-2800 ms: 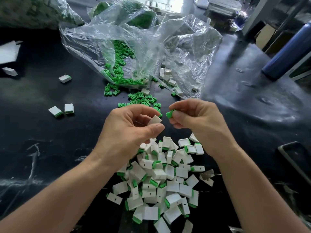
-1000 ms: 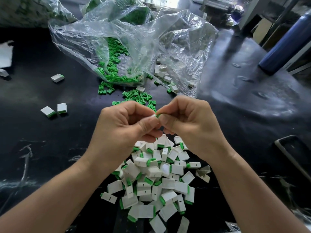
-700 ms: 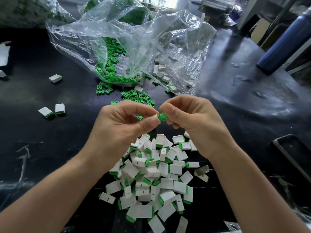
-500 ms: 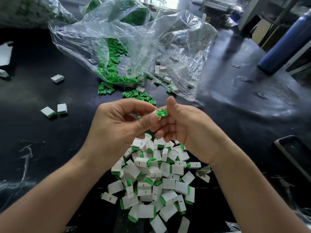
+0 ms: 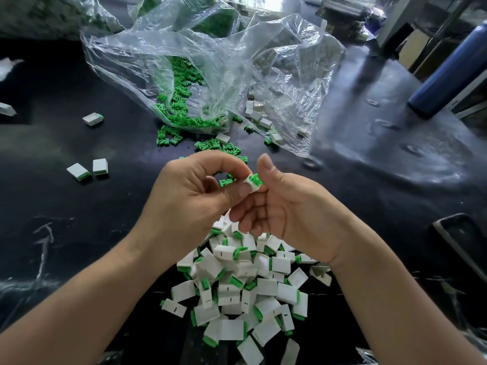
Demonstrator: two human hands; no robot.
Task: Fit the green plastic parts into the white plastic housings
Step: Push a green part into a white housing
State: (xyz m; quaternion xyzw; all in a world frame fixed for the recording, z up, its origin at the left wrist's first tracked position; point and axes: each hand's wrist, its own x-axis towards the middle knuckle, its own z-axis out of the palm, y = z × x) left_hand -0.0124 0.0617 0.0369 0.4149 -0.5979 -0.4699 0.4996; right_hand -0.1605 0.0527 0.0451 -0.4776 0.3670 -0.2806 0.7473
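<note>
My left hand [image 5: 192,198] pinches a small white housing [image 5: 250,185] between thumb and forefinger, with a green part [image 5: 255,179] sticking out of its top. My right hand [image 5: 284,206] sits right beside it, thumb raised and apart from the piece, fingers curled under the housing. Below both hands lies a pile of assembled white-and-green pieces [image 5: 245,285]. Loose green parts [image 5: 218,147] lie on the black table just beyond my hands.
A crumpled clear plastic bag [image 5: 210,75] at the back holds green parts on its left and white housings [image 5: 258,114] on its right. A few assembled pieces [image 5: 87,169] lie at the left. A blue bottle [image 5: 448,75] stands far right; a dark tray edge [image 5: 458,241] at right.
The green part, earlier pinched in my right hand, now sits in the housing held by my left hand. My right thumb has lifted away and its fingers have dropped under the piece.
</note>
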